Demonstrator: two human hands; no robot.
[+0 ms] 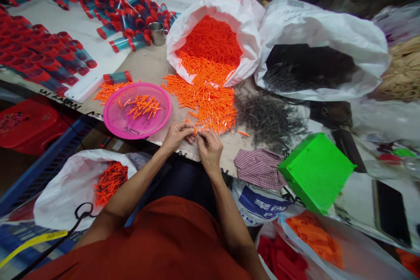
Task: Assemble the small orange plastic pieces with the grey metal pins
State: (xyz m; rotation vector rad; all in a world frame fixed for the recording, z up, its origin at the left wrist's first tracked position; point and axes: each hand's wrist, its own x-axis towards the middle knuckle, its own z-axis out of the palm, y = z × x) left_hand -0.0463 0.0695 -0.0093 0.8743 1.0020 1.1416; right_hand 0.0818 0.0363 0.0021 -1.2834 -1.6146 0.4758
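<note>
My left hand (179, 136) pinches a small orange plastic piece (195, 131) at the table's front edge. Close beside it, my right hand (210, 148) is closed with thumb and fingertips together; whatever it grips is too small to make out. Just beyond both hands spreads a heap of similar orange pieces (210, 105), spilling from a white sack (252, 6). To its right lies a pile of thin dark pieces (271, 118) in front of a second white sack (370, 48). A pink plastic basket (166, 107) at left holds several orange pieces with dark parts.
Red-capped clear tubes (39, 59) crowd the left, near a metal cup (157, 34). On the right are a checked cloth (259, 168), an upturned green basket (318, 175) and a phone (390, 212). An open white bag (65, 188) stands below at left.
</note>
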